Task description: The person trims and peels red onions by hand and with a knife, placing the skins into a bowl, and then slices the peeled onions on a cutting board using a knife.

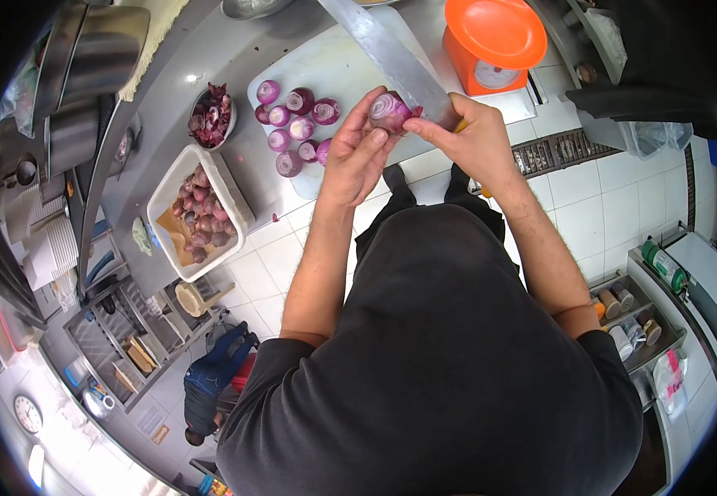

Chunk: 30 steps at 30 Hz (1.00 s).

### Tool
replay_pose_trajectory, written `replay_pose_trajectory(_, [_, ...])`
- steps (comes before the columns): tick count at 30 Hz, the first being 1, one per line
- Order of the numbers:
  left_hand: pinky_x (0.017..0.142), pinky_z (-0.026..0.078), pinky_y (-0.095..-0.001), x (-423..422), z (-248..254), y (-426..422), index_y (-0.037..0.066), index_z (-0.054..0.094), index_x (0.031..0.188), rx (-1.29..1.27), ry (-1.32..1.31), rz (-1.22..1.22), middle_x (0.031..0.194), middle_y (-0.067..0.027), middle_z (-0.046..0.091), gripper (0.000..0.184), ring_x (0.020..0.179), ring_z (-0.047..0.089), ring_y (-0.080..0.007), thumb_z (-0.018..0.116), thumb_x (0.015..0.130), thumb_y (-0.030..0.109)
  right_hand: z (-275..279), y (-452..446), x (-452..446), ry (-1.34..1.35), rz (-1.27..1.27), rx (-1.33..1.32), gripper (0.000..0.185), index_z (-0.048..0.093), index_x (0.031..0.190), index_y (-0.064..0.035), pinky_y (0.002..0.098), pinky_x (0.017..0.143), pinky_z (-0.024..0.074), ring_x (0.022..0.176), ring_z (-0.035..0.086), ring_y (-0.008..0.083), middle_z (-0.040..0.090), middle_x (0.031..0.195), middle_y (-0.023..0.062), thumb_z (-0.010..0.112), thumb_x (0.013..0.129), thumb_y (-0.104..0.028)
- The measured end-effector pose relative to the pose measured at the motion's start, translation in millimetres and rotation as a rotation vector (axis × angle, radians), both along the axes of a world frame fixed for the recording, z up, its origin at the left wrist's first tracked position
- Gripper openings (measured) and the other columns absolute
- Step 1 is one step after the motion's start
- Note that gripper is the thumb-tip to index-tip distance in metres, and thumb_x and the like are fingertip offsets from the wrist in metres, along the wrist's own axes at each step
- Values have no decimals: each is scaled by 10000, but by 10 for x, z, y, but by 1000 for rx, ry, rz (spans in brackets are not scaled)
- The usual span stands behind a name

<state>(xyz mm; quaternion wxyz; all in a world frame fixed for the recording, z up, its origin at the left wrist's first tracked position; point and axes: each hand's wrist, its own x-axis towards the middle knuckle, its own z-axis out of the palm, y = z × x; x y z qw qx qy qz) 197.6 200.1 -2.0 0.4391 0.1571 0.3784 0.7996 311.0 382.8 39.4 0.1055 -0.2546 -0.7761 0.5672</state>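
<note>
Above the near edge of the white cutting board (325, 66), my left hand (357, 155) is closed around a red onion (390, 113), with a pale cut face turned up. My right hand (478, 136) grips a large knife (396, 58) by its handle, mostly hidden in the fist; a bit of yellow shows there. The wide blade points up and to the left, its heel beside the onion. My right thumb touches the onion's skin. Several peeled red onions (301, 127) lie grouped on the board's left side.
A white bin (239, 186) of unpeeled onions stands left on the steel counter, near a bowl of onion skins (212, 117). An orange scale (495, 37) sits right of the board. A floor drain (565, 151) crosses the tiles. Another person (210, 376) is at lower left.
</note>
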Motion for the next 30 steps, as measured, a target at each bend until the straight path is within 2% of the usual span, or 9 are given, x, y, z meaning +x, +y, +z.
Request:
replay_pose_trajectory(1, [1229,400,-489,-2,-3,-2,20,328,1634,7,10,-5,1397,-150,666,667,1400,571,-325,645,1055,113,-22,4,3,-9,-7,0,566,716,821,7,299,572,481,596,582,95,666,647,39,941,780,-511])
replay_pose_trajectory(4, [1230,397,-498,11,5,-15,21,344,1630,9,21,7,1386,-141,675,650,1393,579,-316,639,1056,98,-74,-8,20,-24,1,44,586,675,750,2,306,555,476,564,565,106,651,616,46,940,776,-519])
replay_pose_trajectory(7, [1190,440,-452,6,32,-22,-9,372,1615,-19,61,21,1399,-141,634,641,1320,610,-238,654,1046,77,-62,-25,23,21,-19,137,606,639,705,-4,308,544,472,545,559,115,645,598,50,937,775,-527])
replay_pose_trajectory(13, [1136,475,-397,-5,119,-16,-16,398,1603,-136,188,33,1357,-128,651,654,1254,633,-204,696,1031,87,-98,-20,35,35,-39,121,611,642,694,-12,311,543,479,542,576,119,662,610,53,937,762,-542])
replay_pose_trajectory(19, [1102,506,-381,-8,165,-36,-17,436,1580,-252,333,66,1332,-119,665,640,1222,656,-206,721,1016,83,-95,-45,28,53,-56,174,615,638,683,-14,318,537,478,523,578,146,658,599,55,944,750,-542])
replay_pose_trajectory(25, [1101,525,-370,24,273,-17,-32,466,1545,-323,395,119,1338,-127,662,618,1257,655,-221,737,995,46,-161,-37,30,4,-56,260,619,632,661,-17,333,521,475,508,595,182,664,601,74,929,761,-550])
replay_pose_trajectory(30, [1059,555,-360,35,352,-17,-47,487,1513,-361,379,125,1330,-139,671,588,1225,676,-220,737,983,6,-145,-51,21,46,-52,243,601,628,647,-21,336,516,479,513,620,201,662,598,77,911,783,-534])
